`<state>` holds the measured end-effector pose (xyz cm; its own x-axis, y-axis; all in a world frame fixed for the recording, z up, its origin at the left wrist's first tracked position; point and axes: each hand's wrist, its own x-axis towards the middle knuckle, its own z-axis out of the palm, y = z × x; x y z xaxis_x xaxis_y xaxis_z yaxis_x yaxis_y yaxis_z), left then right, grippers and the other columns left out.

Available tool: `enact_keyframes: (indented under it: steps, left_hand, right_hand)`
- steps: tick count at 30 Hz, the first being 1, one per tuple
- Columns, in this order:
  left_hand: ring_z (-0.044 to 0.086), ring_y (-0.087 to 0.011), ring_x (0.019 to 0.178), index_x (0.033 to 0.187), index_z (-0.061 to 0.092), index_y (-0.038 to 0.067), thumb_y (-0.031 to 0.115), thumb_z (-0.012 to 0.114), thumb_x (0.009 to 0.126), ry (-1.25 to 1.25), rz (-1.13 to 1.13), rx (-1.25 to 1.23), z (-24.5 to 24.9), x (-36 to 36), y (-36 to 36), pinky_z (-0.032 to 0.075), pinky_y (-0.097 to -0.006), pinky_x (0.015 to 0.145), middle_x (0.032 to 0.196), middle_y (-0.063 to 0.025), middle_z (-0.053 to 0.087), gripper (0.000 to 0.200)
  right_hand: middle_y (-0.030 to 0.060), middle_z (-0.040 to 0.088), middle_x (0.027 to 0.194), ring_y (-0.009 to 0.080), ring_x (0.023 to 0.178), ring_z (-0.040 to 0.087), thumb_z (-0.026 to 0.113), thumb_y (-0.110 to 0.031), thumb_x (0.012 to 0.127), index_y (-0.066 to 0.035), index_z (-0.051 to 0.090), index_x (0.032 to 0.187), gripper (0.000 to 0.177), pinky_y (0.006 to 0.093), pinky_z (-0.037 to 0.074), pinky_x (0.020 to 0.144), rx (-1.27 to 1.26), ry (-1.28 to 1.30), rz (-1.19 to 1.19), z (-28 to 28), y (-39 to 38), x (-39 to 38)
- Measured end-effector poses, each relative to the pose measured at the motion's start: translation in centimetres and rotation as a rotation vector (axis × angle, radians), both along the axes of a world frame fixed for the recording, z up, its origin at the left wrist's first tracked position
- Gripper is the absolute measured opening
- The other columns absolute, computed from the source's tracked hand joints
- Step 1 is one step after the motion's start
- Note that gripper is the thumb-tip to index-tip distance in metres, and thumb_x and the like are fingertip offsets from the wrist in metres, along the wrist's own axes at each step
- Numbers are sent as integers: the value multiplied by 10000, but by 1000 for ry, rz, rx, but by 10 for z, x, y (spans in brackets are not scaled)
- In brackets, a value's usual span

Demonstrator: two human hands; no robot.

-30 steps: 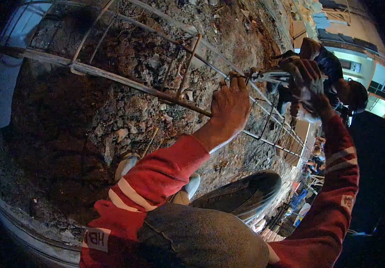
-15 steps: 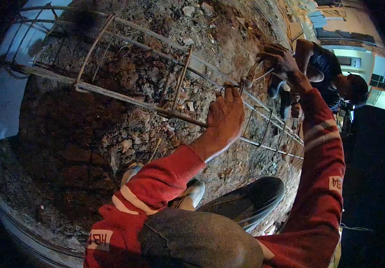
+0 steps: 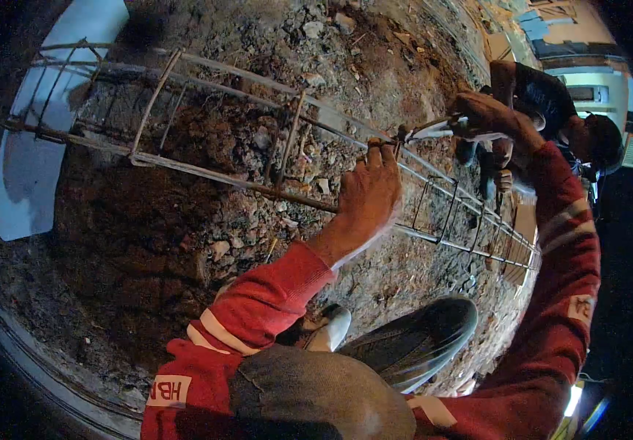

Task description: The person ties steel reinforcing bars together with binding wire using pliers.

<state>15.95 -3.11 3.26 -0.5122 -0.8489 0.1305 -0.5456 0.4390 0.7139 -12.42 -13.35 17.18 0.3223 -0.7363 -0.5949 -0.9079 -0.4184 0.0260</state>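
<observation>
A long rebar cage (image 3: 221, 178) of thin steel bars and square stirrups runs across the view above the dirt ground. My left hand (image 3: 369, 187) is closed on it, its fingertips gripping a stirrup where it meets the upper bar. My right hand (image 3: 491, 117) holds a pair of pincers (image 3: 432, 130) by the handles. The jaws of the pincers are at that same joint, just beside my left fingertips. Any tie wire in the jaws is too small to make out.
Another person (image 3: 547, 99) in dark clothes crouches at the far right, one hand (image 3: 504, 180) near the cage. A pale sheet (image 3: 27, 191) lies at the left under the cage's end. Stones (image 3: 313, 29) are scattered on the dirt. My bent knees (image 3: 331, 389) are below the cage.
My right hand has closed on the pincers' handles and moved right and slightly down; it was more spread before. My left hand stays on the same joint. The view has shifted slightly.
</observation>
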Motion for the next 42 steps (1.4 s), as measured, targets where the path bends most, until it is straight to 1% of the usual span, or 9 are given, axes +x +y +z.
enact_keyframes:
  steps: [5, 9, 12, 14, 17, 22, 30, 32, 42]
  left_hand:
    - [566, -341, 753, 1042, 458, -36, 154, 671, 728, 325, 137, -147, 27, 9, -5, 485, -452, 603, 896, -205, 528, 425]
    - [555, -351, 748, 1063, 466, -39, 206, 764, 644, 342, 64, -423, 61, -2, -48, 474, -465, 664, 906, -186, 530, 569]
    - [599, -363, 865, 1142, 490, -48, 279, 801, 622, 130, -22, -277, 57, -51, -78, 500, -449, 726, 1011, -208, 570, 688]
    - [592, -377, 1029, 1198, 497, -58, 290, 744, 680, -32, -213, 306, 65, -73, -93, 490, -504, 813, 1085, -252, 590, 671]
    - [629, -400, 1009, 1132, 546, -53, 315, 746, 695, -16, -95, 175, 47, -86, -94, 509, -503, 815, 1053, -270, 626, 606]
    - [641, -252, 630, 927, 634, -24, 316, 755, 698, 340, -263, 413, 10, -101, -118, 513, -381, 553, 696, -158, 644, 427]
    - [616, -179, 632, 970, 634, -25, 367, 755, 679, 139, -711, 711, 7, -98, -139, 507, -339, 589, 723, -106, 653, 503]
    - [673, -248, 817, 1076, 582, -47, 384, 755, 656, 415, -253, -163, -9, -119, -126, 536, -374, 719, 906, -187, 672, 626]
    - [612, -371, 1008, 1126, 583, -42, 336, 706, 784, 75, -129, 65, 69, -101, -92, 486, -505, 801, 1111, -244, 610, 525]
  right_hand:
    - [151, 590, 1201, 268, 1074, 588, 582, -335, 904, -33, 549, 1249, 460, 375, 455, 962, 219, 218, 4, 36, -3, 24]
    - [142, 589, 1221, 257, 1124, 571, 778, -355, 741, -37, 584, 1214, 602, 360, 446, 974, 292, -887, -765, 34, 18, -8]
    - [104, 679, 1045, 201, 854, 668, 505, -354, 952, -51, 557, 1267, 441, 355, 555, 750, 185, -682, -779, 42, 11, -3]
    - [114, 638, 1135, 238, 950, 638, 526, -277, 948, -55, 556, 1274, 396, 376, 529, 827, 211, -601, -651, 51, 6, 8]
    - [122, 612, 1166, 248, 987, 618, 563, -245, 919, -71, 546, 1288, 408, 387, 509, 866, 200, -579, -529, 39, -9, 2]
    - [142, 535, 1178, 318, 1200, 476, 646, -349, 762, -95, 511, 1306, 616, 444, 276, 1127, -811, -72, 623, 31, 38, 40]
    - [148, 528, 1290, 329, 1197, 501, 618, -339, 803, -110, 506, 1292, 553, 467, 417, 984, -766, 155, 571, -8, 16, -23]
    - [148, 559, 1236, 315, 1137, 536, 689, -366, 760, -86, 555, 1219, 554, 437, 425, 967, -724, 22, 530, -5, 4, -33]
    - [98, 554, 1161, 288, 1079, 534, 652, -255, 763, -145, 519, 1290, 554, 421, 430, 931, -817, 177, 568, 12, 18, -2]
